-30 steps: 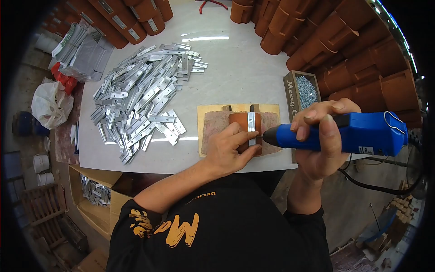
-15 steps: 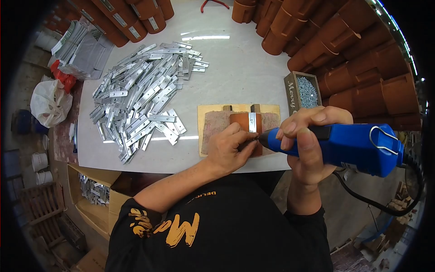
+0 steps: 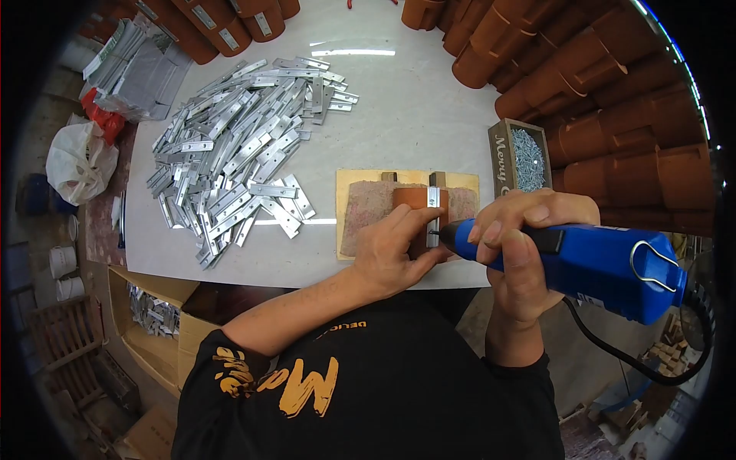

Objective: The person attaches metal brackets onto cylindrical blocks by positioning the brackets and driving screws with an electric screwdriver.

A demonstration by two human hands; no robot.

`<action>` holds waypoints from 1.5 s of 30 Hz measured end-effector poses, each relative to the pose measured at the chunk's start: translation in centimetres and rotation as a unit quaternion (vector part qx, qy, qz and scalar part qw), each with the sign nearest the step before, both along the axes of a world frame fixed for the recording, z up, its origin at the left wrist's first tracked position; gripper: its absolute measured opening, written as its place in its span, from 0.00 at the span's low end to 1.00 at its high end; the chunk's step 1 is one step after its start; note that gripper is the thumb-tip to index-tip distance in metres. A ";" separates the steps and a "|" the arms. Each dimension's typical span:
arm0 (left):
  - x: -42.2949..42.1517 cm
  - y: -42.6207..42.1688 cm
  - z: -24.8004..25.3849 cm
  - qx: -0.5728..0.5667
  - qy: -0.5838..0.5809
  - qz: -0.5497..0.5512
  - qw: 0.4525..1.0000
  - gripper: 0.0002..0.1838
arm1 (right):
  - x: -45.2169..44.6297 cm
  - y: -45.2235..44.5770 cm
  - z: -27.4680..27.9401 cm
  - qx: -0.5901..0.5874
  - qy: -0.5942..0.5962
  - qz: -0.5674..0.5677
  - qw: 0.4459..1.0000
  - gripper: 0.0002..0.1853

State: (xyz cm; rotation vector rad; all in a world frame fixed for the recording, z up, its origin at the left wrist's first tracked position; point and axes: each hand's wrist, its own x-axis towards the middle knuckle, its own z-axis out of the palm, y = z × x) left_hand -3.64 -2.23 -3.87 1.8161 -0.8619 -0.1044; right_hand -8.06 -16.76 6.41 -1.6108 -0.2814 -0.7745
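The brown piece [image 3: 409,199] looked stiff (perhaps brittle), best gripped by its curved sides, clear of the metal strip [image 3: 434,199]. It lay on the padded board [image 3: 368,203] under your left hand [image 3: 389,249], which clasped it, left of your right hand [image 3: 525,264], whose fingers were wrapped around the blue power driver [image 3: 602,268].

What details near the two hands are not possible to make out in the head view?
All in the head view:
1. Brown piece: much of its near part is hidden by the left hand.
2. Blue power tool: part of its body is covered by the right hand.
3. Tool tip: too small to tell whether it meets a screw.
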 end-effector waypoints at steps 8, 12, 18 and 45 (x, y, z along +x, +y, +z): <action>-0.1 -0.2 -0.1 0.010 0.006 0.012 1.000 0.32 | 0.0 -0.2 -0.3 0.031 0.014 0.026 0.999 0.19; 0.0 -0.4 -0.6 -0.003 -0.015 0.015 1.000 0.33 | 0.5 -0.6 0.2 0.048 0.020 0.098 0.994 0.18; 0.8 0.5 -0.6 -0.025 -0.013 -0.025 0.999 0.40 | -0.9 -2.3 1.8 0.162 -0.052 0.177 0.969 0.19; 2.4 -1.1 4.7 0.260 -0.216 -0.186 0.923 0.58 | -6.1 -4.4 -12.1 0.317 0.450 0.016 0.835 0.22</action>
